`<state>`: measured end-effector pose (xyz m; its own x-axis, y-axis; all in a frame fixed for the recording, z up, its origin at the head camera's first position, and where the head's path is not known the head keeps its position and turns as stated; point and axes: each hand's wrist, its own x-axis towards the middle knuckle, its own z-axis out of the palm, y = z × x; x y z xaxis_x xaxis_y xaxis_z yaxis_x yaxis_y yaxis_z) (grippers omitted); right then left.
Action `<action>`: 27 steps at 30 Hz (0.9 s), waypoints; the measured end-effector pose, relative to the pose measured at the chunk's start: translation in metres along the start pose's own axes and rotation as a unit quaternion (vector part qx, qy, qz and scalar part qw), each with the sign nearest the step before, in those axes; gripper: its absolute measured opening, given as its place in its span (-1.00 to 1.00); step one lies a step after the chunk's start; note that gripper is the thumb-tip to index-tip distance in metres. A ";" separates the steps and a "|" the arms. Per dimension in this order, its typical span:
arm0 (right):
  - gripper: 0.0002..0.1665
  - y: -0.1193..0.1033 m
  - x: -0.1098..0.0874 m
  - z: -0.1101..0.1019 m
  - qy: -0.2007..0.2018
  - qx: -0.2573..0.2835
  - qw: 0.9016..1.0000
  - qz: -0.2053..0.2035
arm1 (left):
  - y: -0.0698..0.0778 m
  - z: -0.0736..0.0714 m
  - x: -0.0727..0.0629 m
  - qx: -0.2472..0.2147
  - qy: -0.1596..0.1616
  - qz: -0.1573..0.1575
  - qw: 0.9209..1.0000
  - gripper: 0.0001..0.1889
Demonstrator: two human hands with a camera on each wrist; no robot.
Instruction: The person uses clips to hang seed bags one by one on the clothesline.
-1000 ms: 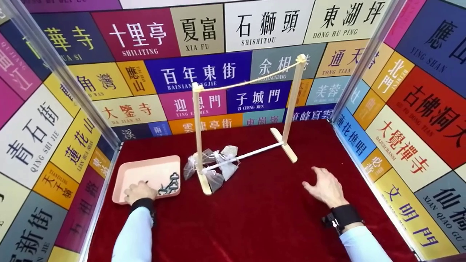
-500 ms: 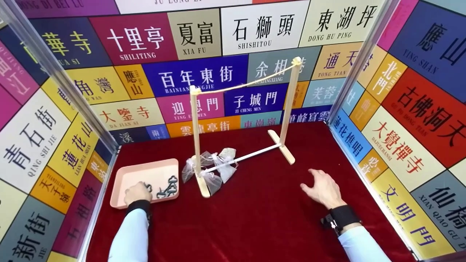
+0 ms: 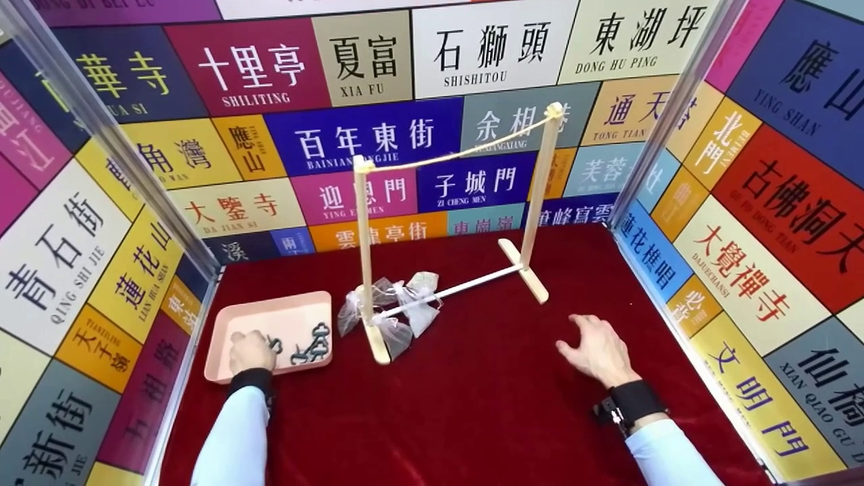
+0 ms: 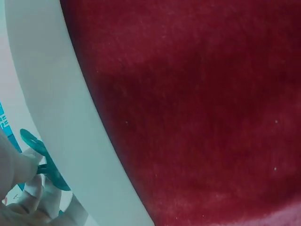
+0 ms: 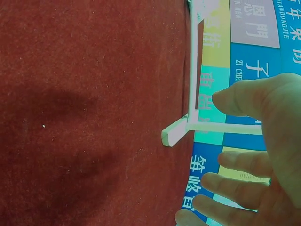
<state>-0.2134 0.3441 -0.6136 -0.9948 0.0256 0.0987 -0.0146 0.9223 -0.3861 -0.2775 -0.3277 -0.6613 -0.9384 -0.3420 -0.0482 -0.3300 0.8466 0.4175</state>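
Note:
In the head view my left hand is inside the pink tray at the left. The left wrist view has its thumb and fingers pinching a small dark green clip behind the tray's wall; part of the clip is hidden by the fingers. More dark green clips lie in a heap at the tray's right end. My right hand hangs over the red cloth with its fingers loosely spread, holding nothing; the right wrist view shows the thumb apart from the fingers.
A wooden stand with a cord strung between its two posts rises mid-table. Several white mesh pouches lie at its left foot, by the white crossbar. Printed panels wall in the red cloth.
My left hand has drawn slightly left within the tray, and its fingers have curled in. A dark green piece now shows beside its knuckles. My right hand has barely moved.

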 end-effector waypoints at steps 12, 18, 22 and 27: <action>-0.35 -0.019 0.008 0.001 0.013 0.018 0.999 -0.028 | 0.043 -0.012 -0.001 -0.103 0.016 0.043 0.994 -0.63; -0.38 -0.041 0.020 0.002 0.018 0.033 0.998 -0.050 | 0.083 -0.019 -0.001 -0.153 0.060 0.085 0.983 -0.70; -0.40 -0.058 0.028 0.003 0.021 0.038 0.997 -0.068 | 0.110 -0.021 -0.005 -0.217 0.046 0.094 0.971 -0.69; -0.42 -0.079 0.036 0.004 0.020 0.053 0.993 -0.103 | 0.142 -0.021 -0.015 -0.376 -0.073 0.041 0.923 -0.64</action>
<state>-0.2482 0.2703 -0.5833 -0.9647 -0.1420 0.2219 -0.2303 0.8636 -0.4485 -0.3079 -0.2109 -0.5819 -0.9790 -0.1843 -0.0876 -0.1448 0.3254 0.9344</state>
